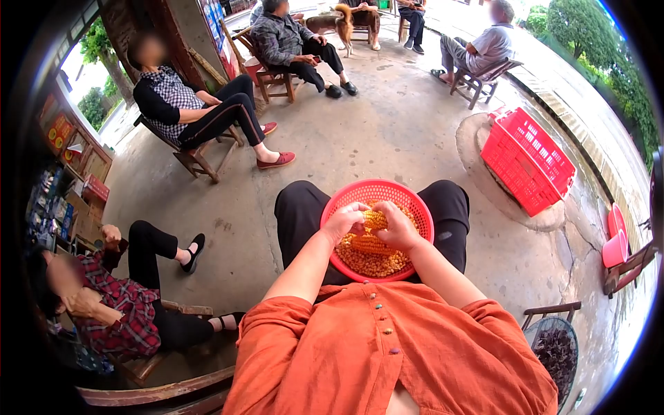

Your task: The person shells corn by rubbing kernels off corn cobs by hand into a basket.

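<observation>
A red plastic colander (424,207) rests on my lap between my knees. Loose yellow corn kernels (377,265) cover its bottom, and a corn cob (370,244) lies on top of them. Over the colander, my left hand (344,223) grips one end of another corn cob (375,220). My right hand (399,228) is closed around the other end, its thumb against the kernels. Part of that cob is hidden behind my fingers.
A large red crate (529,162) stands on the concrete floor at the right, with a pink bucket (614,250) farther along. A round tray of dark dried stuff (557,353) is at lower right. Several people sit on wooden chairs around me; a dog (339,25) stands at the back.
</observation>
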Demonstrator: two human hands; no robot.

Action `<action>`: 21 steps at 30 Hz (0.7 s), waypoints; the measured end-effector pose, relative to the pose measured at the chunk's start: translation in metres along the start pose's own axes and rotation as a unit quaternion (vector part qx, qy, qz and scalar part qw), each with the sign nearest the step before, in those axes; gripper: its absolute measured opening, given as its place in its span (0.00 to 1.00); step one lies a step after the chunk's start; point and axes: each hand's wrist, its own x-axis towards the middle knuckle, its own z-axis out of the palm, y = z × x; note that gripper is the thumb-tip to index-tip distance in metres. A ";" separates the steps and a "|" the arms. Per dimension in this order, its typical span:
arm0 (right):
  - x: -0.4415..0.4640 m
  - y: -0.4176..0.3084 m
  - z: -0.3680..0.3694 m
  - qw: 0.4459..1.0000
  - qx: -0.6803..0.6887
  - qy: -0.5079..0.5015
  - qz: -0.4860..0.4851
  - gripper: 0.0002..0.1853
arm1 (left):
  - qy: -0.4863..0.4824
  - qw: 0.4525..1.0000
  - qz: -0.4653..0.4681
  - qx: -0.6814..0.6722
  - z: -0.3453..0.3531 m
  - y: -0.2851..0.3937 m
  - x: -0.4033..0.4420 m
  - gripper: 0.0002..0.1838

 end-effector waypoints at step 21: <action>-0.002 -0.001 0.003 1.000 0.007 -0.016 0.019 0.26 | -0.007 0.995 0.044 0.086 -0.003 -0.011 0.007 0.16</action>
